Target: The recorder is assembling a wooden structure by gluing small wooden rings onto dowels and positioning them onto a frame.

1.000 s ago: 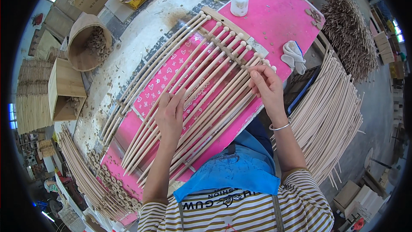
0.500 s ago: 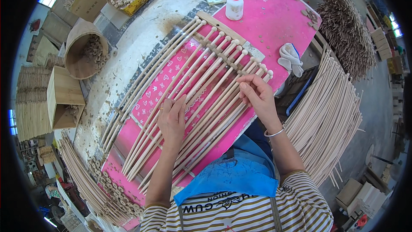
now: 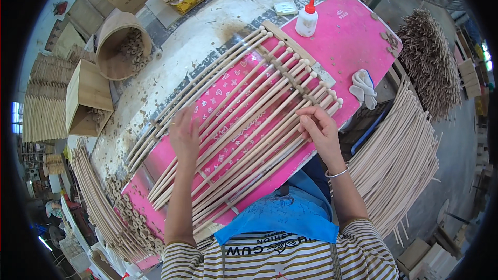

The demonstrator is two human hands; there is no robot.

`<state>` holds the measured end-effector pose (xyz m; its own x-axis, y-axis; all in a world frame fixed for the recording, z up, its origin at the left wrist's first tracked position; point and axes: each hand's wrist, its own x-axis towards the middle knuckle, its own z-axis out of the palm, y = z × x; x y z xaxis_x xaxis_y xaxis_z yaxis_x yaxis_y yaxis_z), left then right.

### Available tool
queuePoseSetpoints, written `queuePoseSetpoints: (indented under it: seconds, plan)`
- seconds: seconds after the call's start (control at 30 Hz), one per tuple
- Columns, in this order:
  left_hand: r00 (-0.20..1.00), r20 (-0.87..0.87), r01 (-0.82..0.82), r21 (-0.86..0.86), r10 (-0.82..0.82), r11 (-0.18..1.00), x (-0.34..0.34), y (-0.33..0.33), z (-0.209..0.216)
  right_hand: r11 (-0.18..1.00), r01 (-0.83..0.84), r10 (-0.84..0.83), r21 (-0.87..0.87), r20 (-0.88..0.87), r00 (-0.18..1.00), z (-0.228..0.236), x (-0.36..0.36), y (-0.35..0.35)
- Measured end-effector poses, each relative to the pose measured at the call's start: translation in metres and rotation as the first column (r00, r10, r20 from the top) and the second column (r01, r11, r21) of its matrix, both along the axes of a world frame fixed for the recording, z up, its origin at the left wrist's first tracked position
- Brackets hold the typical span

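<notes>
Pink-covered bench: ball-tipped wooden rods lie across it, probably light, stiff, best gripped mid-shaft. My left hand is loosely open, seemingly empty; my right hand pinches above them, on what I can't tell.

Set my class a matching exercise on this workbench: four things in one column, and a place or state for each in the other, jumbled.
Things
1. Ball-ended wooden rods
2. Red-tipped squeeze bottle
3. Wooden bucket
4. Silver bracelet

Places and states
A. Tipped on its side, with small wooden pieces inside
B. Around the right wrist
C. Lying side by side in a row
D. Standing upright on a pink surface

Right pairs: 1-C, 2-D, 3-A, 4-B.
</notes>
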<state>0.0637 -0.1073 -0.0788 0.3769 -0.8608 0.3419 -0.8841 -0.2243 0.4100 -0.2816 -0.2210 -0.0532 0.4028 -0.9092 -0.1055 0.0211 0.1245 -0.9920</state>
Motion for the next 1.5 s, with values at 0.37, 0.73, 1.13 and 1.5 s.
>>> queuePoseSetpoints:
  seconds: [0.37,0.73,1.13,1.5]
  plan:
    - [0.983,0.182,-0.036,-0.005,0.036,0.999,0.062,0.014,-0.02,0.992,-0.121,0.121,0.025,-0.009,0.993,0.009,0.024,0.011]
    - [0.994,0.107,0.042,-0.107,-0.03,0.993,-0.016,0.092,0.079,0.863,-0.401,0.251,0.308,0.426,0.869,0.019,0.131,0.019]
    - [0.996,-0.071,-0.048,0.115,0.056,0.992,0.01,0.186,0.107,0.934,-0.219,0.097,0.283,0.39,0.916,0.028,0.112,0.002]
    - [0.96,-0.276,0.057,-0.001,-0.055,0.998,-0.051,0.114,0.092,0.857,-0.426,0.309,0.291,0.373,0.875,0.012,0.156,0.087]
